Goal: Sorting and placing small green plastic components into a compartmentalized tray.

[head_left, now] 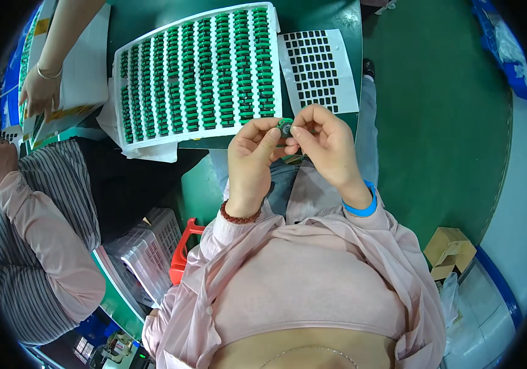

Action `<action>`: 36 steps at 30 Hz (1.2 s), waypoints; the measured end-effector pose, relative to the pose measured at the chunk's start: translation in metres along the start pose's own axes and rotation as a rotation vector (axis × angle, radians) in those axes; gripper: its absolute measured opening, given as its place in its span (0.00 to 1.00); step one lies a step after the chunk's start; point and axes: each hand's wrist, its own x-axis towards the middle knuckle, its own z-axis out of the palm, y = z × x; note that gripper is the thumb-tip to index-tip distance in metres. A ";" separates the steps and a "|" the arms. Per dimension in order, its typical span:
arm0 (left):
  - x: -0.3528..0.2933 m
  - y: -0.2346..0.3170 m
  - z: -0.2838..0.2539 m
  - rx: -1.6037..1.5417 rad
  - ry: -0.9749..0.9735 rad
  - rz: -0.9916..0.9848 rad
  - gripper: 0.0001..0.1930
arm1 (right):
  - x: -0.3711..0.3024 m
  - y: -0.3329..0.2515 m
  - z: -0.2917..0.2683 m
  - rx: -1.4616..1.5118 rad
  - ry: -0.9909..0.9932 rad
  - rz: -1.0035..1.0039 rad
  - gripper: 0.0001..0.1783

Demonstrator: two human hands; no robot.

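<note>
In front of my chest, a small round green part point(285, 127) with a dark, shiny middle is held up at the table's near edge. My left hand point(252, 161) pinches it between thumb and forefinger from the left. From the right, my right hand point(330, 147) closes thumb and forefinger on its other edge. Just beyond my hands lies a white tray point(277, 67), filled with rows of similar green parts standing on edge. To its right is a white sheet point(344, 67) of small black rectangular stickers.
At the left a co-worker's arm point(66, 37) reaches over a white box point(88, 80). A red stool point(180, 261) and clear plastic crates point(146, 246) stand at lower left. A cardboard box point(451, 249) sits at the right. The green table point(325, 15) runs beneath the tray.
</note>
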 end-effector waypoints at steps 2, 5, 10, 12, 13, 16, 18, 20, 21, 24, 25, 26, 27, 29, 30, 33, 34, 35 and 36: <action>0.000 0.001 0.001 0.013 -0.008 0.017 0.08 | 0.001 0.003 0.001 0.015 0.016 -0.046 0.02; -0.001 0.000 0.001 0.039 -0.013 0.050 0.08 | -0.001 0.002 0.002 0.050 0.024 -0.042 0.02; -0.002 -0.001 0.005 0.073 -0.005 0.090 0.08 | -0.001 0.001 0.002 0.041 0.037 0.004 0.02; -0.002 -0.002 0.005 0.084 0.003 0.112 0.07 | 0.000 0.002 0.004 0.032 0.048 -0.005 0.02; -0.002 -0.002 0.005 0.082 0.003 0.111 0.07 | 0.000 0.003 0.005 0.022 0.058 -0.014 0.02; -0.005 0.000 0.006 0.090 0.048 0.114 0.05 | 0.001 0.006 0.008 -0.103 0.072 -0.085 0.07; -0.005 0.001 0.005 0.057 0.082 0.127 0.05 | 0.001 0.008 0.015 -0.107 0.130 -0.164 0.10; -0.005 -0.001 0.002 0.073 0.047 0.158 0.06 | 0.000 -0.001 0.019 -0.065 0.195 -0.172 0.18; -0.004 0.003 0.000 0.085 -0.001 0.178 0.07 | 0.002 0.002 0.018 -0.096 0.202 -0.182 0.16; 0.001 0.020 -0.012 0.293 -0.077 0.214 0.08 | -0.001 -0.008 0.009 -0.183 0.010 -0.141 0.13; 0.006 0.030 -0.019 0.388 -0.098 0.275 0.08 | 0.000 -0.007 0.003 -0.149 0.008 -0.076 0.12; 0.012 0.046 -0.028 0.540 -0.008 0.375 0.10 | 0.003 -0.004 -0.003 -0.164 0.077 -0.116 0.11; 0.023 0.068 -0.045 0.837 0.072 0.592 0.11 | 0.008 -0.002 -0.010 -0.174 0.141 -0.154 0.10; 0.049 0.116 -0.084 1.199 0.290 0.886 0.11 | 0.017 0.006 -0.035 -0.341 0.236 -0.236 0.09; 0.061 0.137 -0.106 1.376 0.367 0.986 0.10 | 0.021 0.013 -0.046 -0.511 0.328 -0.293 0.10; 0.096 0.185 -0.166 1.847 0.485 1.087 0.08 | 0.028 0.027 -0.064 -0.625 0.440 -0.353 0.10; 0.104 0.190 -0.177 1.842 0.481 1.098 0.08 | 0.027 0.032 -0.068 -0.627 0.448 -0.359 0.10; 0.112 0.193 -0.186 1.881 0.505 1.074 0.07 | 0.027 0.038 -0.071 -0.637 0.449 -0.338 0.11; 0.117 0.193 -0.192 1.919 0.529 1.051 0.06 | 0.026 0.042 -0.073 -0.646 0.450 -0.318 0.11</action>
